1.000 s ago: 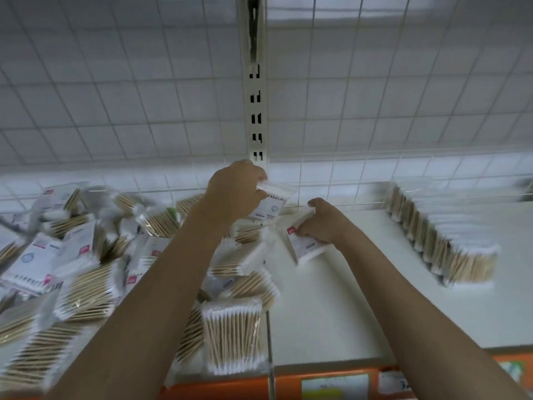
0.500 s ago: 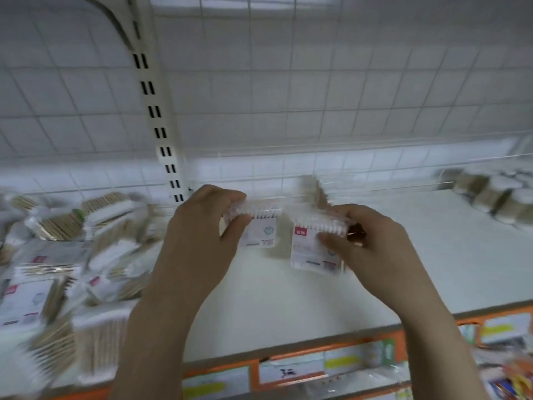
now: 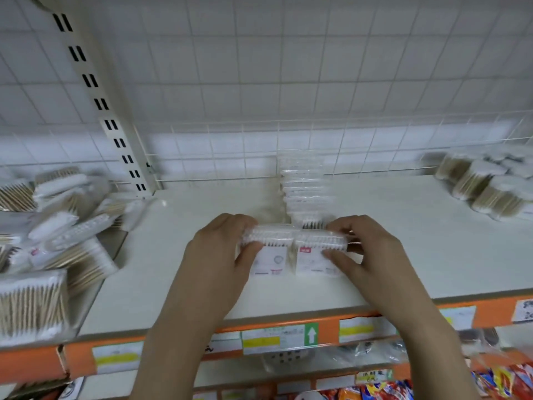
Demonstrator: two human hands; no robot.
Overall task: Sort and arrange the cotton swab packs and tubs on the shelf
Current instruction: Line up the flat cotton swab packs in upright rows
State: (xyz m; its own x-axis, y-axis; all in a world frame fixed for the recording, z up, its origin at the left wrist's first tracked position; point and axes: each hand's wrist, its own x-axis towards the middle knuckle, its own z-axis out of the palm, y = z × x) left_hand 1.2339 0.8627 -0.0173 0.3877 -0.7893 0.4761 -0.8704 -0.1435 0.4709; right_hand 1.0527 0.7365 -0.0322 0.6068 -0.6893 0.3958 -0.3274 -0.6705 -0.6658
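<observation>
The left hand and right hand are each gripping a cotton swab pack; these should be joining the row squarely, upright.

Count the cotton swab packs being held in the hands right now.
2. The left hand grips the left pack; the right hand grips the right pack. They sit side by side, in front of the row of packs. Fingers may hide more.
</observation>
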